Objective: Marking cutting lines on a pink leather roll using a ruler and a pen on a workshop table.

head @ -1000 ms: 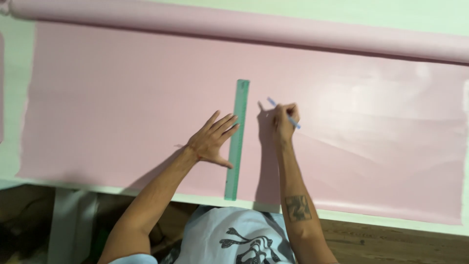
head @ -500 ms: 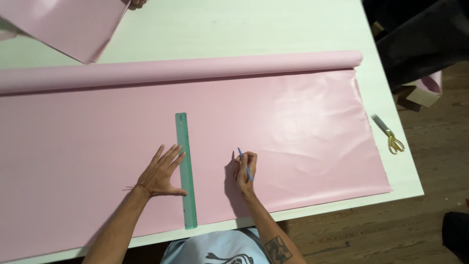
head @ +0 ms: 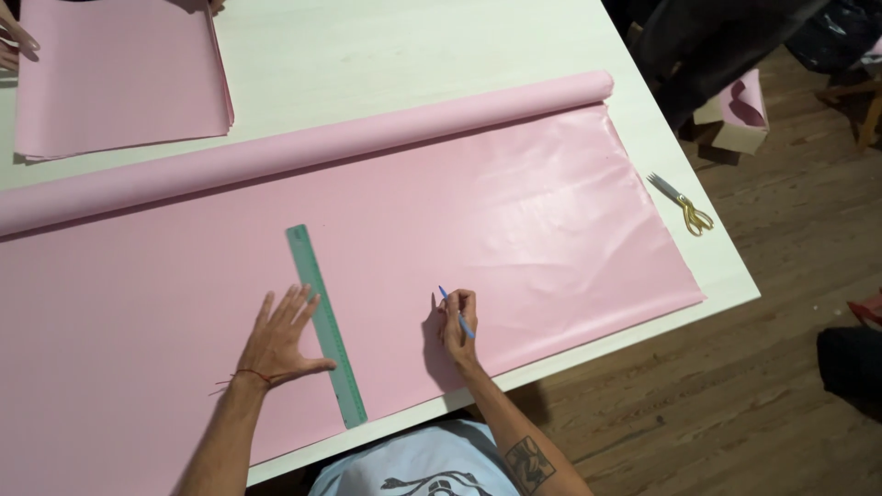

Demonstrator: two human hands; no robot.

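I saw the bench [head: 441,37] carrying pink paper [head: 514,211]. My left hand [head: 276,340] lay flat, fingers spread, against the green ruler [head: 326,323]. My right hand [head: 457,323] was clamped on a blue pen [head: 457,312], well apart from the ruler.

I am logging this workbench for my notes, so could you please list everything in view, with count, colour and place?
paper roll: one, pink, partly unrolled across the table, the rolled part on the far side
ruler: one, green, lying on the unrolled paper
pen: one, blue, in the right hand
cut sheets: a stack, pink, far left corner
scissors: one pair, gold handles, right edge of the table
table: one, white
box: one, tan, with pink paper, on the floor to the right
floor: brown wood
another person's hand: one, at the stack's left edge
left hand: flat on the paper, thumb against the ruler
right hand: closed on the pen
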